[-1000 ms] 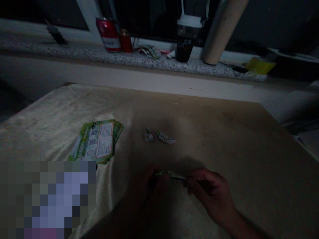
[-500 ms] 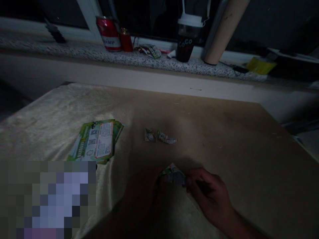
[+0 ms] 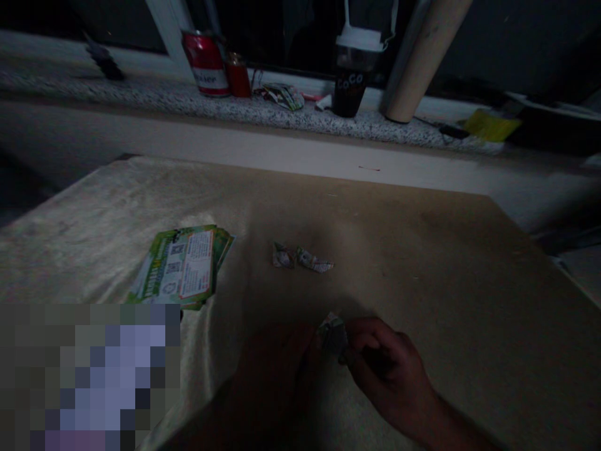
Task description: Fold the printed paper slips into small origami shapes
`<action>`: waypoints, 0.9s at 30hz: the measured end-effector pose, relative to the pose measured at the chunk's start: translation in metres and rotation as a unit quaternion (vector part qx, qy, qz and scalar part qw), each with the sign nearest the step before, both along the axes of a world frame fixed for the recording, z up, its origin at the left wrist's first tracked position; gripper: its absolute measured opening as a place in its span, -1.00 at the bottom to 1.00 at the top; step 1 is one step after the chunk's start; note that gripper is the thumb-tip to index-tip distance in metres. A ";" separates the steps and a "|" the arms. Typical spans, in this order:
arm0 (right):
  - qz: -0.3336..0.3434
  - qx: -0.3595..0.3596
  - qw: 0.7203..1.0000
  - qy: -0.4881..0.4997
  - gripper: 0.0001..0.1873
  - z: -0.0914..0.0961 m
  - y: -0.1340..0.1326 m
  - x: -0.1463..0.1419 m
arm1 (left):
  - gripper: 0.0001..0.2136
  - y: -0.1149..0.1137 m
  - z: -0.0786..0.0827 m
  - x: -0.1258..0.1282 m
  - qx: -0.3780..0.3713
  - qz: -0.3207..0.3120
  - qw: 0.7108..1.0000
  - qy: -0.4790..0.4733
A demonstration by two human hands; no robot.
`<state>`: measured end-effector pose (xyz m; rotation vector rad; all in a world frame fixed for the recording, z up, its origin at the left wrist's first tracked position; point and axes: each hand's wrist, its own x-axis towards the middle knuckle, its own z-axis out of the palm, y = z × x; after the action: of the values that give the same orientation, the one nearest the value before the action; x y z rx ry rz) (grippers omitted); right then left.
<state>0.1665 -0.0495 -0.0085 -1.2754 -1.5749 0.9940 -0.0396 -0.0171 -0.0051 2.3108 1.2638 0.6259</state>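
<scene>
Between my two hands is a small folded piece of printed paper (image 3: 333,335), green and white with a grey part. My right hand (image 3: 387,357) pinches its right edge between thumb and fingers. My left hand (image 3: 277,357) is in deep shadow and closes on its left side; its fingertips are hard to make out. Beyond my hands lie two small folded papers, a squarish one (image 3: 284,255) and a longer strip-like one (image 3: 315,260), side by side on the table. To the left rests a stack of green printed leaflets (image 3: 181,266).
A cloth-like cover lies over the table (image 3: 422,250). On the speckled windowsill (image 3: 154,100) stand a red can (image 3: 206,66), a red lighter (image 3: 238,76), a lidded cup (image 3: 352,75) and a cardboard tube (image 3: 425,62). Crumpled printed paper (image 3: 284,96) lies there too. A pixelated patch hides the lower left.
The folded paper has turned and now looks narrower, shifted slightly right. My left hand has moved a little to the right with it. The leaflets and other folded papers are unmoved.
</scene>
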 end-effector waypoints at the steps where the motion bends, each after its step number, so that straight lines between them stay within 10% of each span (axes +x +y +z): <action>1: 0.000 0.003 1.000 0.005 -0.91 0.000 0.000 0.000 | -0.69 -0.001 0.001 0.000 -0.002 -0.008 1.000 0.005; 19: -0.031 0.052 0.998 0.010 -0.77 0.003 -0.004 0.008 | -0.65 -0.010 0.004 -0.007 -0.138 -0.006 0.982 -0.132; 27: 0.173 -0.060 0.977 0.113 -0.71 0.014 -0.007 0.011 | -0.56 0.002 0.022 -0.008 -0.481 -0.054 0.840 -0.246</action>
<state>0.1773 -0.0565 0.0056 -0.9414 -1.6056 1.4187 -0.0480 -0.0147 0.0168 1.2567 0.8751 0.3640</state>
